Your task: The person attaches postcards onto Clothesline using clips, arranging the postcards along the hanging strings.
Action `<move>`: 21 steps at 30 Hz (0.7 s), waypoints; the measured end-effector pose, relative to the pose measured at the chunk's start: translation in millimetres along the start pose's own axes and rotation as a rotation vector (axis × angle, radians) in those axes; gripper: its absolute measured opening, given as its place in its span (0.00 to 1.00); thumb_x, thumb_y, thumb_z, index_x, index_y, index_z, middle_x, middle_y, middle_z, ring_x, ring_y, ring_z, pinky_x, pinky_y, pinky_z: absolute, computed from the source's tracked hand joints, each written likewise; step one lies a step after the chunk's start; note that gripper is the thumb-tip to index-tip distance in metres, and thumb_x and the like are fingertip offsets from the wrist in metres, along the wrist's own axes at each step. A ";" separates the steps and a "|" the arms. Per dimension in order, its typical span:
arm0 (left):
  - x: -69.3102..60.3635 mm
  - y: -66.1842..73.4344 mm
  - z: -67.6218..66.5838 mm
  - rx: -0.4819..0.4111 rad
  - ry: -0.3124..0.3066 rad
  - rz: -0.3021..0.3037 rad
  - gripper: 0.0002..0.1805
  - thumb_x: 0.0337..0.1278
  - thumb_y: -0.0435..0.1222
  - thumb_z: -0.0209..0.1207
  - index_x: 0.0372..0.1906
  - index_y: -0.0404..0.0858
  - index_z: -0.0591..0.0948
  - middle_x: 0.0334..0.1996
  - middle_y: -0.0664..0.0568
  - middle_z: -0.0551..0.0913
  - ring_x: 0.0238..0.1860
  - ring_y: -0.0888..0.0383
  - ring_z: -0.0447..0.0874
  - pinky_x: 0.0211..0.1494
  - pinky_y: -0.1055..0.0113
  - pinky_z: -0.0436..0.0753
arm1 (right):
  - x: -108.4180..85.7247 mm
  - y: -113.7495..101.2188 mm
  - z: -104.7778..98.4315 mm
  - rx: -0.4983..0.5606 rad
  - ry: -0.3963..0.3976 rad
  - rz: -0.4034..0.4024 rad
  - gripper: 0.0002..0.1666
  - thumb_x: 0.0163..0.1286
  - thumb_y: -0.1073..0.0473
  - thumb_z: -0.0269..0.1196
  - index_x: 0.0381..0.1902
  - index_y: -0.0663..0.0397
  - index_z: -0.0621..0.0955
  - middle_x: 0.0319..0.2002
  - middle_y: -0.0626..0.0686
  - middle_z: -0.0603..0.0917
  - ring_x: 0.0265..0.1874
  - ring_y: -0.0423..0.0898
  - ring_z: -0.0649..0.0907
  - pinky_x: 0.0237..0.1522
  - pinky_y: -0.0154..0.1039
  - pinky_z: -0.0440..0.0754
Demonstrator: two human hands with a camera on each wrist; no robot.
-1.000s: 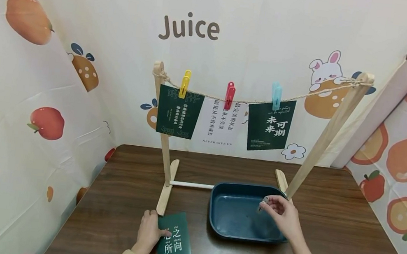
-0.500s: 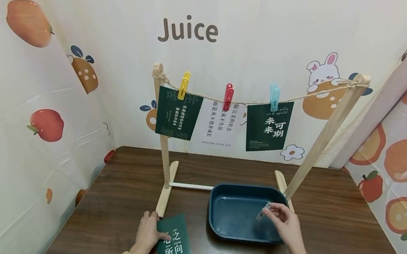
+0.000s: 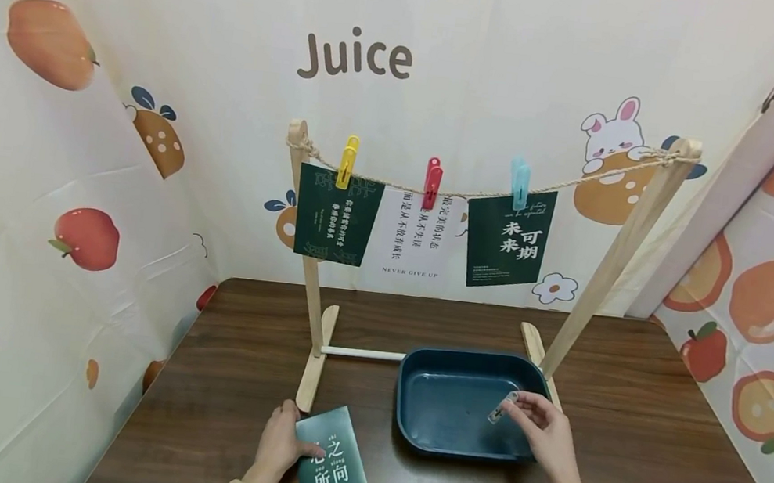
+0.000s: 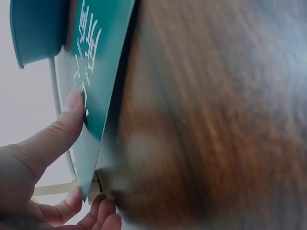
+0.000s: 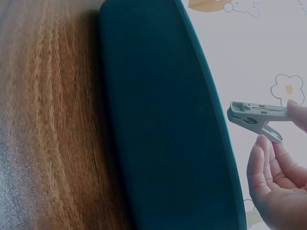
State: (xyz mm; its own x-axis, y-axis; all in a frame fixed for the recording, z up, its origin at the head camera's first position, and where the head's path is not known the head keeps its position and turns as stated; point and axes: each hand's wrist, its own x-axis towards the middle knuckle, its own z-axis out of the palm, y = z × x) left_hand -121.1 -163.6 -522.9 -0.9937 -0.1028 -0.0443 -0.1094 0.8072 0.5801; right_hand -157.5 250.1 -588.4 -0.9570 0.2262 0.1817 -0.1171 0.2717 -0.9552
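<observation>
My left hand (image 3: 279, 443) holds a green card (image 3: 344, 465) with white lettering by its left edge, at the front of the table. In the left wrist view the thumb (image 4: 62, 122) lies on the card's printed face, and the card's near edge stands off the wood. My right hand (image 3: 548, 439) pinches a pale, see-through clothespin (image 3: 500, 411) over the right part of the dark blue basin (image 3: 409, 433). The right wrist view shows the clothespin (image 5: 256, 114) by its handles, between thumb and fingertips, with nothing in its jaws.
A wooden rack (image 3: 618, 266) with a twine line (image 3: 591, 181) stands behind. From the line hang a green card (image 3: 332, 228), a white card (image 3: 408, 232) and another green card (image 3: 492, 256), under yellow, red and light blue clothespins. A white rod (image 3: 364, 354) joins the rack's feet.
The green card in my left hand has tilted and looks lighter. My right hand has shifted slightly, and more of the clothespin shows beyond the fingers.
</observation>
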 end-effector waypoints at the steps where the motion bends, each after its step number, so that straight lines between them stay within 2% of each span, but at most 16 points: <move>1: -0.7 0.8 -0.5 -0.015 0.000 -0.002 0.37 0.07 0.39 0.77 0.31 0.30 0.68 0.23 0.46 0.68 0.26 0.52 0.69 0.30 0.57 0.72 | -0.5 0.4 0.0 0.011 0.008 0.007 0.17 0.52 0.49 0.66 0.37 0.51 0.78 0.32 0.52 0.81 0.30 0.40 0.81 0.31 0.26 0.76; 8: -5.6 7.1 -5.8 -0.101 0.001 0.016 0.37 0.14 0.36 0.76 0.34 0.32 0.63 0.25 0.45 0.74 0.28 0.52 0.74 0.30 0.58 0.73 | -4.7 -1.2 -1.1 0.041 0.007 0.019 0.17 0.53 0.52 0.66 0.38 0.54 0.78 0.31 0.52 0.81 0.29 0.39 0.81 0.31 0.27 0.77; 13: -10.1 13.5 -8.9 -0.139 0.028 0.032 0.36 0.16 0.34 0.75 0.35 0.34 0.62 0.25 0.45 0.75 0.27 0.52 0.74 0.27 0.60 0.73 | -5.4 -1.9 -2.0 0.079 0.005 0.023 0.17 0.54 0.52 0.66 0.38 0.56 0.78 0.31 0.52 0.82 0.29 0.40 0.81 0.30 0.28 0.77; 21: -15.5 23.8 -14.7 -0.213 0.038 0.054 0.32 0.23 0.27 0.72 0.37 0.35 0.63 0.20 0.51 0.69 0.21 0.60 0.65 0.22 0.68 0.66 | -1.9 3.6 -4.2 0.128 0.005 0.046 0.19 0.55 0.54 0.65 0.42 0.59 0.77 0.33 0.53 0.81 0.29 0.42 0.81 0.30 0.31 0.78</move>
State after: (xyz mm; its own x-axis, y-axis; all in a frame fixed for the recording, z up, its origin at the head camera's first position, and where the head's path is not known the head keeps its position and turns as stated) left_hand -108.0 -151.3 -496.5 -0.9960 -0.0874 0.0197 -0.0443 0.6716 0.7396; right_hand -155.1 254.6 -591.2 -0.9607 0.2409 0.1378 -0.1063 0.1394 -0.9845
